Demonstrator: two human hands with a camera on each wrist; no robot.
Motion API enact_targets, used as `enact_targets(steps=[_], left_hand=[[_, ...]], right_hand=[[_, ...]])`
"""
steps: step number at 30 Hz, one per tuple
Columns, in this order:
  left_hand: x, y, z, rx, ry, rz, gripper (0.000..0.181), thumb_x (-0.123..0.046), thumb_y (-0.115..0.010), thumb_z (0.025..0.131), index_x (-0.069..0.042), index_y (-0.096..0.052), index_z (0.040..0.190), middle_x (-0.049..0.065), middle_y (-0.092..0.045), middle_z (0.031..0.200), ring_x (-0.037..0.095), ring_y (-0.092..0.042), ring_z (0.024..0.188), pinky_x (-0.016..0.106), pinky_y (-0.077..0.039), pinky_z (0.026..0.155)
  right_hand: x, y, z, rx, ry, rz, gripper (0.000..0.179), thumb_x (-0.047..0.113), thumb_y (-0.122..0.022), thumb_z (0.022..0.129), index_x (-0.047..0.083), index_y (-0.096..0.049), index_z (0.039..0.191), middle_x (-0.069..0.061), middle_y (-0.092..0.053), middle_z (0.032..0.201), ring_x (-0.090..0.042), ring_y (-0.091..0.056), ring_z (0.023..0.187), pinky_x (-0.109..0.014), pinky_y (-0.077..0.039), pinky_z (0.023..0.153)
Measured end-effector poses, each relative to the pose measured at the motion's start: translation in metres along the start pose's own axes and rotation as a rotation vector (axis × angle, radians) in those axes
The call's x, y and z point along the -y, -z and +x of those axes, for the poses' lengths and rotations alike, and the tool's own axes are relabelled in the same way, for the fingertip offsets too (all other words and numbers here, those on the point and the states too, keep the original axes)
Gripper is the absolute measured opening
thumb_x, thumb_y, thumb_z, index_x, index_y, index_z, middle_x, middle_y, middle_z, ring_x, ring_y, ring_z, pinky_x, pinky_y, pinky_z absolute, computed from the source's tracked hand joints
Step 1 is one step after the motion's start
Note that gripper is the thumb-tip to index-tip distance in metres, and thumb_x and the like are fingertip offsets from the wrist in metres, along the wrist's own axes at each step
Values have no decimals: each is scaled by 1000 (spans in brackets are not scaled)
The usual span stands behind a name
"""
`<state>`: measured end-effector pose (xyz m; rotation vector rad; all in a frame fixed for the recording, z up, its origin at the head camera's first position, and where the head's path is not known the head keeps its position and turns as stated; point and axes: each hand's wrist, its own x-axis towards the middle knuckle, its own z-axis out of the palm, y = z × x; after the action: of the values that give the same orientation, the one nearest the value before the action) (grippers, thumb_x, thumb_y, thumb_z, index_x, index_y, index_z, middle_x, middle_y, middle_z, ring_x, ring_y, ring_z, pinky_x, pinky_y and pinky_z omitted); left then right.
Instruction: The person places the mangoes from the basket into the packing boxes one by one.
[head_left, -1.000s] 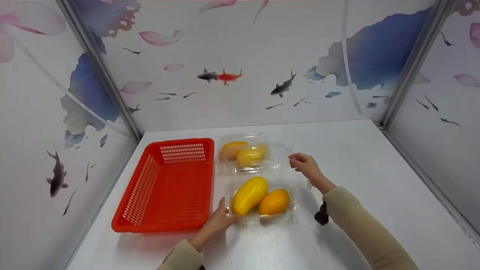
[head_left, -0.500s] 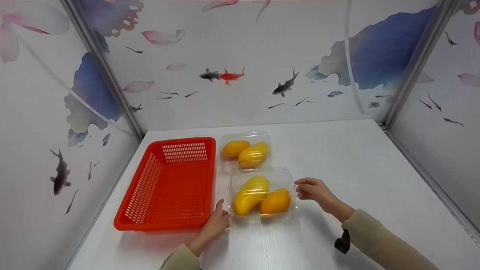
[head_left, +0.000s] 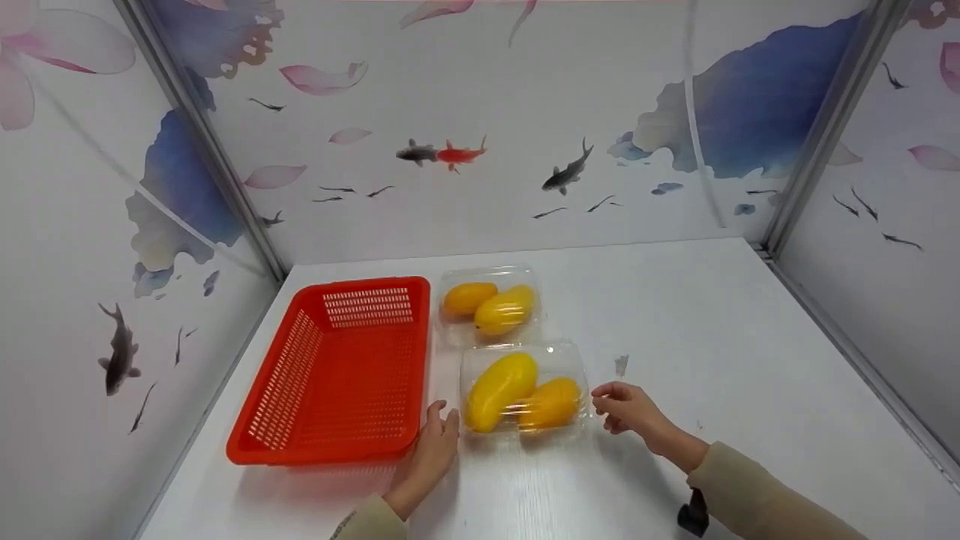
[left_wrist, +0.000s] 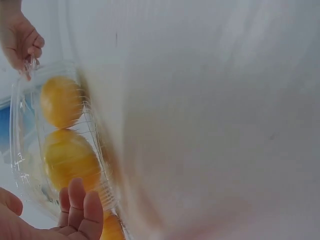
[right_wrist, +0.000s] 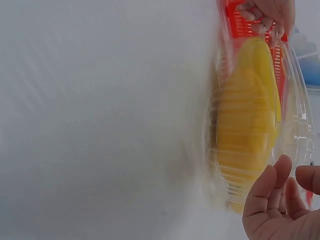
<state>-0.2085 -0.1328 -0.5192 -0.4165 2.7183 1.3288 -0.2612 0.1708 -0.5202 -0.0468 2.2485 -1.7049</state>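
The nearer clear plastic clamshell box [head_left: 559,360] holds a long yellow mango [head_left: 501,391] and a rounder orange-yellow mango [head_left: 551,405]. Its lid lies down over the fruit; I cannot tell whether the rim is snapped. At the box's left edge is my left hand [head_left: 435,448], its thumb apart from the fingers in the left wrist view. My right hand [head_left: 634,416] is by the right edge, fingers loosely bent and thumb apart in the right wrist view. Neither hand visibly grips the rim. Behind stands another lidded clear box [head_left: 487,274] with two mangoes [head_left: 504,309].
A red plastic basket [head_left: 424,360] with slotted walls stands left of both boxes, close to my left hand. A small pale mark [head_left: 621,365] shows on the white table [head_left: 712,322] near my right hand. Printed white panels [head_left: 480,217] enclose the back and sides.
The nearer box's lid has come down over its mangoes. My right hand has moved from the lid's far side toward me, to the box's right edge. My left hand has shifted slightly off the rim.
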Motion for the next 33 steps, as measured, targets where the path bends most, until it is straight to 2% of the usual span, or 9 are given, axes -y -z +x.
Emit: enact_targets(steps=[4, 8, 10, 13, 16, 19, 26, 33], left_hand=[[1, -1, 4, 45, -21, -79, 43, -26, -43, 95, -8, -33, 133, 4, -53, 85, 15, -49, 69, 25, -47, 63], [4, -1, 6, 91, -55, -138, 43, -22, -43, 95, -3, -34, 132, 7, -56, 81, 17, -50, 63, 26, -48, 62], [5, -1, 6, 134, -44, -160, 46, -23, -43, 94, -4, -32, 134, 9, -58, 82, 18, -52, 63, 26, -50, 62], [6, 0, 6, 208, 0, -198, 51, -27, -44, 92, -6, -30, 137, 8, -60, 85, 18, -55, 65, 27, -50, 64], [6, 0, 6, 269, 22, -259, 52, -31, -44, 92, -7, -31, 136, 7, -61, 84, 17, -57, 65, 26, -51, 65], [7, -1, 6, 309, 23, -327, 49, -34, -44, 94, -6, -32, 133, 7, -62, 82, 16, -57, 63, 26, -51, 65], [6, -1, 9, 342, 41, -438, 47, -27, -47, 93, -3, -32, 131, 12, -61, 87, 13, -53, 62, 23, -51, 66], [3, 0, 10, 336, 83, -412, 50, -19, -45, 93, -2, -28, 136, 11, -61, 87, 13, -53, 64, 24, -52, 68]], right_hand=[[0, -6, 1, -54, -87, -21, 39, 17, -57, 88, -2, -44, 119, -8, -55, 80, -16, -48, 55, -25, -48, 56], [-3, -10, 1, -35, -159, -18, 42, 21, -54, 89, 0, -40, 123, -8, -53, 77, -15, -47, 52, -25, -48, 54], [-5, -11, 1, 6, -178, -5, 42, 24, -50, 91, -1, -38, 124, -8, -54, 77, -15, -49, 53, -26, -50, 55], [-7, -11, 0, 120, -170, 67, 47, 27, -42, 95, -4, -32, 128, -8, -60, 79, -15, -55, 57, -28, -53, 60], [-9, -12, 0, 229, -145, 180, 50, 23, -37, 96, -8, -22, 133, -8, -64, 83, -14, -62, 66, -31, -54, 69], [-10, -14, 0, 274, -131, 267, 49, 15, -35, 95, -10, -18, 133, -8, -65, 86, -15, -64, 72, -32, -54, 74], [-9, -15, 0, 270, -114, 300, 48, 12, -35, 95, -12, -18, 132, -7, -66, 84, -17, -66, 74, -32, -54, 75], [-5, -17, -1, 234, -128, 253, 48, 11, -35, 95, -12, -18, 134, -8, -66, 84, -18, -66, 72, -33, -54, 74]])
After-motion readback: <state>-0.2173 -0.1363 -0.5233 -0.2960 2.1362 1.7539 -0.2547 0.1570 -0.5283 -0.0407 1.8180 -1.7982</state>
